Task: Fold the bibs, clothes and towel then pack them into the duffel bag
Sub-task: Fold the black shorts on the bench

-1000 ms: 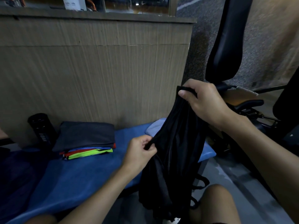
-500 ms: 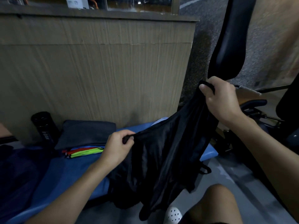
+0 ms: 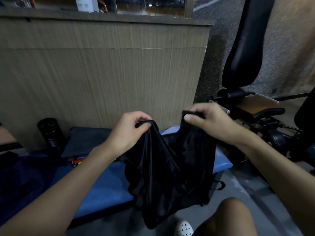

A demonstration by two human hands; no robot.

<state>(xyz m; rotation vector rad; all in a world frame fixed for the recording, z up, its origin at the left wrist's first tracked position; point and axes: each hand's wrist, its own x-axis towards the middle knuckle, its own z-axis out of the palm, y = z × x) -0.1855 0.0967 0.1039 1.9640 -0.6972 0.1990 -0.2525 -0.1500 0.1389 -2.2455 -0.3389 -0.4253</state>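
While both hands hold it up over the bench, 1 black, thin, glossy fabric garment hangs in vertical folds, its lower edge dropping past the bench front toward the floor.

Count: 2 hands, 1 garment in hand, 1 folded stack, 1 bottle, 1 bench.

Vs. 0.5 s earlier: the hands were well apart, the R one much higher, w/ the fabric stretched on a slant. Now both sit at approx. the same height, near each other, and the fabric sags between them. The stack & bottle have not shifted.

Left hand: fingers curled tight, bunching one top corner of the garment against the thumb. Right hand: thumb & curled fingers pinch the other top corner, knuckles up. Neither hand touches anything else.

Blue padded bench lies beneath & behind the garment. At its far left a folded dark grey cloth tops thin folded bibs w/ red & green edges; no. of bibs cannot be told. Black cylindrical bottle stands upright just left of the stack, against the tan wood-grain partition. Pale blue cloth shows between the hands, behind the garment. Black padded gym seat stands at right. One white perforated clog lies on the floor below the garment, beside a bare knee.
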